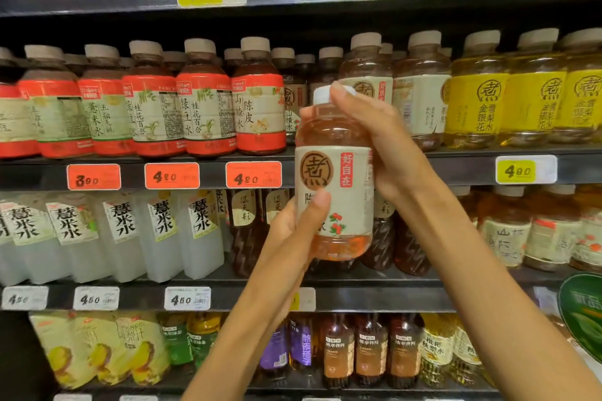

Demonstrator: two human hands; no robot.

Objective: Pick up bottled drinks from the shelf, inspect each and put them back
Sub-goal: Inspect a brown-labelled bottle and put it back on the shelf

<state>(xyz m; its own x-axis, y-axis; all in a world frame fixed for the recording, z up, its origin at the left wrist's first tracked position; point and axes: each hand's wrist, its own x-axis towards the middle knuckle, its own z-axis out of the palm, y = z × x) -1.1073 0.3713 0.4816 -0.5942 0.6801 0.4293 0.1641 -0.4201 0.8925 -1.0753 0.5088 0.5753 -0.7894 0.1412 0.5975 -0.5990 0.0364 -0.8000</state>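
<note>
**Both hands on one amber drink, held up off the shelf**

So the bottle (334, 179) is upright in mid-air, in front of the middle shelf (456, 166), not resting on anything. Pale amber liquid, cream label with a brown round logo and a little red strip, white cap on top. Left hand (293, 234) is wrapped around the lower part, thumb pressed across the label front. Right hand (378, 143) is clamped on the upper part and shoulder, with a fingertip touching the cap.

Behind it to the left there's a row of red-labelled bottles (202, 107), and to the right yellow-labelled bottles (527, 101). Orange price tags (172, 176) sit on the shelf edge left of the bottle.
</note>
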